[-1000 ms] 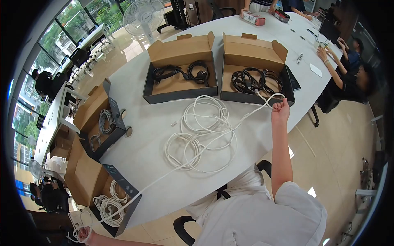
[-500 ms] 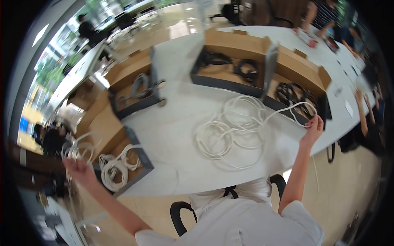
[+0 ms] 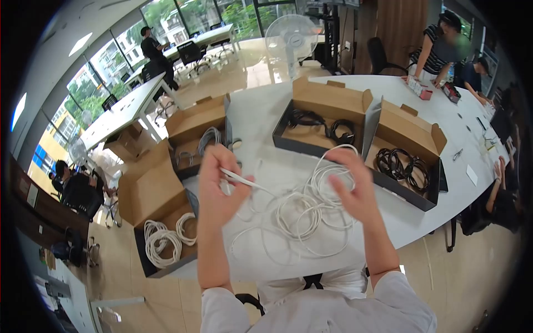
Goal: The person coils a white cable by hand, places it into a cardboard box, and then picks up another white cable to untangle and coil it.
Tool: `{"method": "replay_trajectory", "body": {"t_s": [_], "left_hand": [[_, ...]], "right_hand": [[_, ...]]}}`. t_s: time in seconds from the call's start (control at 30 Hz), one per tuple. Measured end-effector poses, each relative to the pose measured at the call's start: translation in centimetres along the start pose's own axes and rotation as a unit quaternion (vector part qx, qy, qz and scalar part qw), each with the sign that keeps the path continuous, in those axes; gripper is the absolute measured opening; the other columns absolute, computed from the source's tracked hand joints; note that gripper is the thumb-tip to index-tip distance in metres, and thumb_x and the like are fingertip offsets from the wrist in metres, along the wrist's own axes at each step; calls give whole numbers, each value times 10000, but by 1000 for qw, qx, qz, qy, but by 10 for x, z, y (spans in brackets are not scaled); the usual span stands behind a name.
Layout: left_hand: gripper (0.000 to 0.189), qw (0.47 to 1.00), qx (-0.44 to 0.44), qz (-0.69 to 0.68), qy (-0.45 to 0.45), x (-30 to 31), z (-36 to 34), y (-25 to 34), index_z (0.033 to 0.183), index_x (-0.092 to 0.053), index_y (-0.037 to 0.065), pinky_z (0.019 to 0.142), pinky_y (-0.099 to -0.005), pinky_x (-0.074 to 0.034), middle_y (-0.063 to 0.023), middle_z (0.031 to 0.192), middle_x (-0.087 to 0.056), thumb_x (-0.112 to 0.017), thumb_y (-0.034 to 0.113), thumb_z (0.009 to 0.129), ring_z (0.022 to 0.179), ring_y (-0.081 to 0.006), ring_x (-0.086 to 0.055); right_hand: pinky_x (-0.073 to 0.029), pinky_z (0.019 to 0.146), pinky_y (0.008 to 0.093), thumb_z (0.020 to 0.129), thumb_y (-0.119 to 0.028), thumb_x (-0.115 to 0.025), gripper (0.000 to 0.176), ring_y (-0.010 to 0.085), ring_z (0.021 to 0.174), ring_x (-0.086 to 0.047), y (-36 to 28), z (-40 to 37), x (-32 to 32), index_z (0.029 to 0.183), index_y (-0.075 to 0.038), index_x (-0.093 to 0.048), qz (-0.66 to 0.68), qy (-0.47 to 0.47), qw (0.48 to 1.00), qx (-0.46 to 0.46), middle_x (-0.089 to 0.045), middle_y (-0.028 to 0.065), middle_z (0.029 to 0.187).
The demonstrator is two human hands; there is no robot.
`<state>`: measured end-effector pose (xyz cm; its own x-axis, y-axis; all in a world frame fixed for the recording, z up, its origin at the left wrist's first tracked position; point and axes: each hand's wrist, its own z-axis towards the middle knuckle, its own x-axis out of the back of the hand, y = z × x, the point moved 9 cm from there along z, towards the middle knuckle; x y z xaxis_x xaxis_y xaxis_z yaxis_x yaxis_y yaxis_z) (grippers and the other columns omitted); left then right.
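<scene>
**Asker:** Pinching the white cable [image 3: 297, 213] near its end, are you?

**Me:** Yes. My left hand [image 3: 217, 191] is closed on the strand, raised above the bench [image 3: 261, 116]. My right hand [image 3: 355, 191] is spread open beside a loop. The rest lies coiled before me. I judge it light, limp and quick to tangle, so a pinch near the end suits it best.

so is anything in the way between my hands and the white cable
Nothing visible. The left hand pinches a stretch of the white cable, and the right hand, blurred, hangs right over its loops on the table, with nothing lying between.
</scene>
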<state>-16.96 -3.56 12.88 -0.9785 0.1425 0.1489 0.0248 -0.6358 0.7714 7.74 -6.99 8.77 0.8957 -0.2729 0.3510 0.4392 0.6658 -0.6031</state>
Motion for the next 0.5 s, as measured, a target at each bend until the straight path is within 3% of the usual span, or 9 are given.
{"method": "replay_trajectory", "body": {"t_s": [0.13,0.23,0.4,0.5], "left_hand": [[294,1000,-5,-2,-18,-30,-1,-14,897,-373,94,675,-206,-373,-5,870,-371,-579,-66,761,742,-84,-424],[237,1000,-7,17,22,-23,0,-19,867,-404,74,664,-211,-385,-14,876,-420,-570,-76,790,747,-81,-431],[206,993,5,36,113,-2,1,-30,830,-463,58,582,-203,-377,-16,811,-496,-627,-55,777,663,-65,-437],[199,995,25,58,83,-10,-3,-40,875,-453,61,679,-209,-403,-19,869,-483,-597,-59,807,739,-81,-447]], "right_hand": [[-462,874,346,814,-103,-704,321,263,993,-611,-19,8,-46,1113,-23,-620,143,-131,981,-8,-645,132,1055],[-480,798,317,821,-115,-685,255,205,869,-633,-4,4,-68,1056,-25,-647,194,-219,951,-99,-669,85,926],[-478,685,312,828,-107,-702,169,180,710,-592,-4,18,-68,972,-28,-661,181,-175,967,-48,-619,65,787],[-478,651,316,833,-116,-707,142,190,675,-583,-6,20,-82,933,-25,-665,181,-152,971,-29,-602,75,771]]}}
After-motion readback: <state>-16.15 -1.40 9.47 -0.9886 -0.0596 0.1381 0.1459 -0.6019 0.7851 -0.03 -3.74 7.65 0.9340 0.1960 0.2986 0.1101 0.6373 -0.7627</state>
